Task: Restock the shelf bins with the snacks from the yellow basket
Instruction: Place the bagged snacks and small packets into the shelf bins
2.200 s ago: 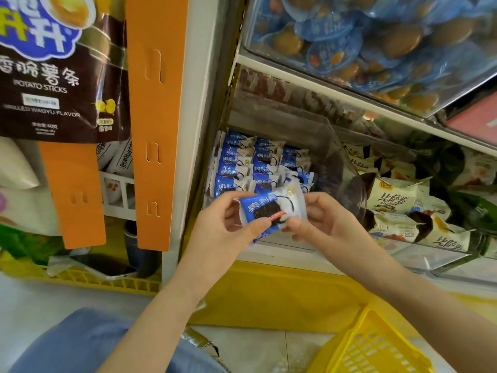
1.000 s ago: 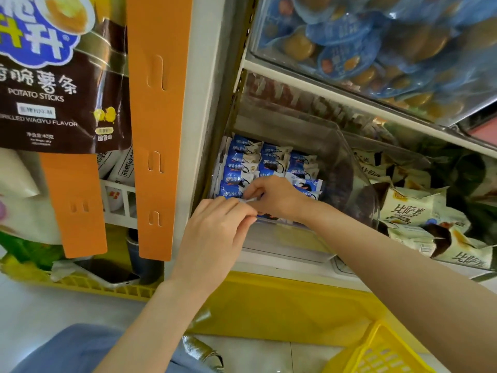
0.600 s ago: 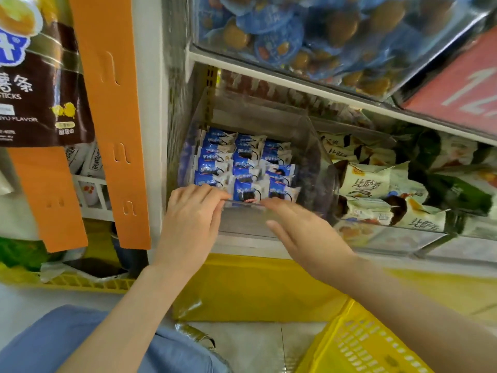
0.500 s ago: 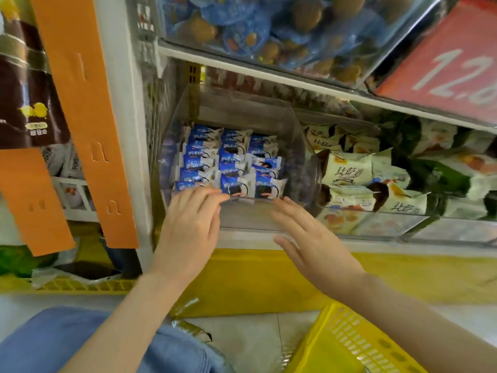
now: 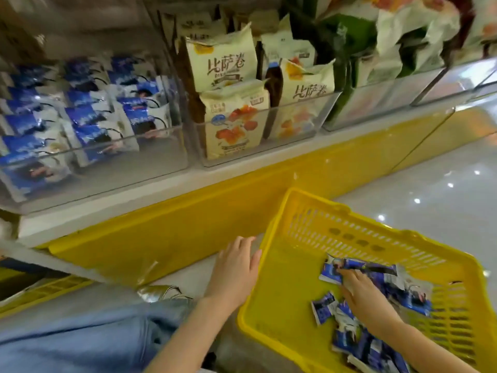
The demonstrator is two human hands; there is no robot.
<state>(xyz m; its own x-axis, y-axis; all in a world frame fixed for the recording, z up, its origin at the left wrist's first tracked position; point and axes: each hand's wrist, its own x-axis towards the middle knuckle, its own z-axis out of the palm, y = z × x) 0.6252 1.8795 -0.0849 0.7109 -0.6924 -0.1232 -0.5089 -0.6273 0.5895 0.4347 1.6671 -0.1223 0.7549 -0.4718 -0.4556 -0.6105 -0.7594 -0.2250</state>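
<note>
Snack packets [image 5: 349,337], blue and white, lie loose in the yellow basket [image 5: 295,208] on the floor in the head view. The right hand [image 5: 361,296] is inside, fingertips on 1 packet [image 5: 329,273]; whether they pinch it cannot be told. The left hand [image 5: 236,267], fingers straight and relaxed, sits just beside the basket's rim. Matching packets [image 5: 86,117] fill the clear bin [image 5: 121,162].

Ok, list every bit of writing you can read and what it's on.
"比萨卷": upper cream packet.
"比萨卷": right cream packet.
Small print on the front cream packet: unreadable.
Too blurred to read: print on the blue packets in the clear bin and the loose packets in the yellow basket.
</note>
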